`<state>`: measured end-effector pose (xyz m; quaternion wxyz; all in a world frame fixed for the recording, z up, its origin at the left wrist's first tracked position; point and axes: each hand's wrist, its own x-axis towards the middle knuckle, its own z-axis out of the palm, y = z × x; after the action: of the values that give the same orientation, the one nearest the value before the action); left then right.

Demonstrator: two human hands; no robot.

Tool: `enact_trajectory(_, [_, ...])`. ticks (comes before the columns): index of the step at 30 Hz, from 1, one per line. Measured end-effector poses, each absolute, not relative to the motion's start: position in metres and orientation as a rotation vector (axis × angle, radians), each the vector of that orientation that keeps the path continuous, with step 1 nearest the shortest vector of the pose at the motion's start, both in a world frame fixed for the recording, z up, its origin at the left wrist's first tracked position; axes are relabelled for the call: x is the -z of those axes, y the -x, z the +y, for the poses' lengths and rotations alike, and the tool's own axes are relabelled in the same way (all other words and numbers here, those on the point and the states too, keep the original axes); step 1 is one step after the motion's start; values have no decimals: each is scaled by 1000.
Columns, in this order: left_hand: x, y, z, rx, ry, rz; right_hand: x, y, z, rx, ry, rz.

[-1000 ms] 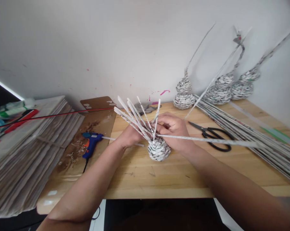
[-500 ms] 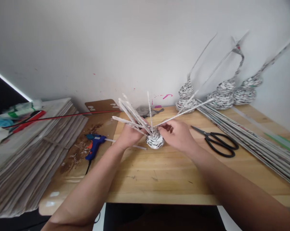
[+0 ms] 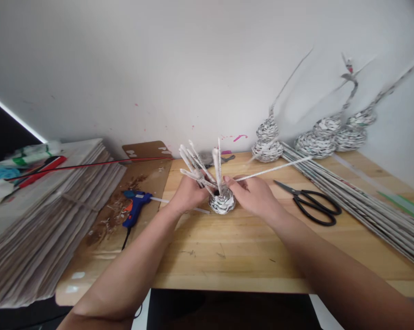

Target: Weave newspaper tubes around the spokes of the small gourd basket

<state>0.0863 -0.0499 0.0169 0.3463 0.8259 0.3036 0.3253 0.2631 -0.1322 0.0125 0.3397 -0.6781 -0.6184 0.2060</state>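
A small round weave of rolled newspaper (image 3: pixel 222 203) rests on the wooden table between my hands. Several paper tubes (image 3: pixel 193 162) stick up from its rim, and one long paper tube (image 3: pixel 275 168) reaches out to the right past my fingers. My left hand (image 3: pixel 189 192) is closed at the weave's left side; its fingertips are partly hidden behind the tubes. On the other side, my right hand (image 3: pixel 253 192) pinches a paper tube at the rim, thumb toward the weave.
Black-handled scissors (image 3: pixel 313 204) lie right of my hand, beside a bundle of paper tubes (image 3: pixel 347 197). Woven paper gourds (image 3: pixel 267 142) stand along the wall. At left are a blue glue gun (image 3: pixel 135 208) and a tall stack of newspapers (image 3: pixel 52 220).
The upright tubes have shifted to the right and closer together. The long tube at the right has swung lower and flatter. Both hands stay at the weave.
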Motion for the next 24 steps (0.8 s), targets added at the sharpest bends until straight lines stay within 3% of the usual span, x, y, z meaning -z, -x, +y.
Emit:
enact_trajectory(8, [-21,-90,-54,-823,-2107,769,13,-250,-119,-1054,1286,-936])
enact_trajectory(24, [-20,-87,-48,-630,-1962,809,16,-242,-125,-953,1250,-1011])
